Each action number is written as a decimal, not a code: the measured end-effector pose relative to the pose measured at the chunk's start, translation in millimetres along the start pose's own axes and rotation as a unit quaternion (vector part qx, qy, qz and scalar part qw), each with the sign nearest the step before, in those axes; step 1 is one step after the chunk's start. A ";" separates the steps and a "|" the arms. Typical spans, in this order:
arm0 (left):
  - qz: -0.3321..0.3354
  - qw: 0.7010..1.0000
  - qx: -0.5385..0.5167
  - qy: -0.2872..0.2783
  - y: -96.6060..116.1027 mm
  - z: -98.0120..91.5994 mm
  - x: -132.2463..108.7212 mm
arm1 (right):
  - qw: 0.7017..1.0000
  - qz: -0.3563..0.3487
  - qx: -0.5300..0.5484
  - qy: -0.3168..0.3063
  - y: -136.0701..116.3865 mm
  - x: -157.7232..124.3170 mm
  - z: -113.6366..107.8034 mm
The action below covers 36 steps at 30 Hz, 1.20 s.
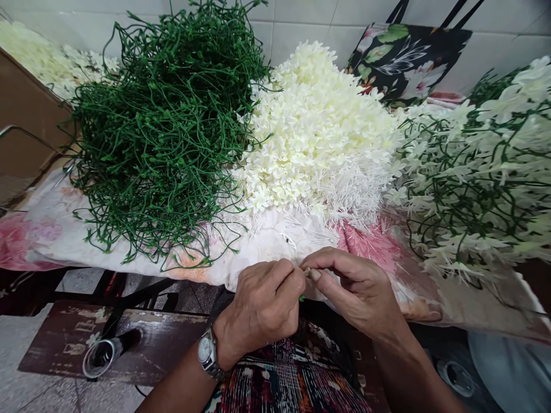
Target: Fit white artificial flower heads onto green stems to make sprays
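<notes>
My left hand (269,301), with a wristwatch (207,351) on its wrist, is closed in a fist at the front edge of the cloth. A bit of green stem (302,298) pokes out below its fingers; the rest is hidden. My right hand (359,292) meets it, thumb and forefinger pinched on a tiny pale piece too small to name. Beyond them rises a heap of cream artificial blossoms (318,120), with white thin-stranded pieces (353,186) at its foot. Left of that lies a big tangle of green plastic stems (167,120).
White flowers on green stems (486,189) are piled at the right. A floral-print bag (408,63) leans on the tiled wall. At left stand a cardboard box (30,126) and, lower, a brown bench (159,344) with a clear cup (101,357).
</notes>
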<state>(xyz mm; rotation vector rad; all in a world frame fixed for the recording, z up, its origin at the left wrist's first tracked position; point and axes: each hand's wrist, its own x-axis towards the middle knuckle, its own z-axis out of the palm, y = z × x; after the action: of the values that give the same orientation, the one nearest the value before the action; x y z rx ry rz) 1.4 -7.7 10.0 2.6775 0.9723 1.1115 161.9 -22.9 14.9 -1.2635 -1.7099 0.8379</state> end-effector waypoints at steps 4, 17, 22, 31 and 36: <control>-0.003 1.000 -0.007 0.004 -0.6 0.7 -1.1 | 1.000 -0.009 0.015 -0.004 1.5 0.3 -0.9; -0.008 1.000 -0.005 0.020 -1.4 1.7 -2.2 | 1.000 -0.020 0.020 -0.008 3.5 1.0 -0.3; -0.015 1.000 -0.009 0.023 -1.3 2.9 -3.4 | 0.999 -0.028 -0.025 0.013 -0.9 1.6 1.3; -0.202 0.967 -0.155 0.012 2.9 1.7 7.8 | 0.970 -0.151 -0.176 0.070 1.5 8.7 4.9; -0.341 0.906 -0.251 -0.009 0.9 2.4 18.8 | 0.928 -0.253 -0.263 0.066 4.7 12.7 5.3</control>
<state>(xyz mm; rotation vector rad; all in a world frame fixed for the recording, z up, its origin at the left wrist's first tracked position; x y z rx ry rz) 13.5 3.0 20.0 1.7246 1.2600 0.9863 157.1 -9.6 11.5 -1.0860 -2.0918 -0.0199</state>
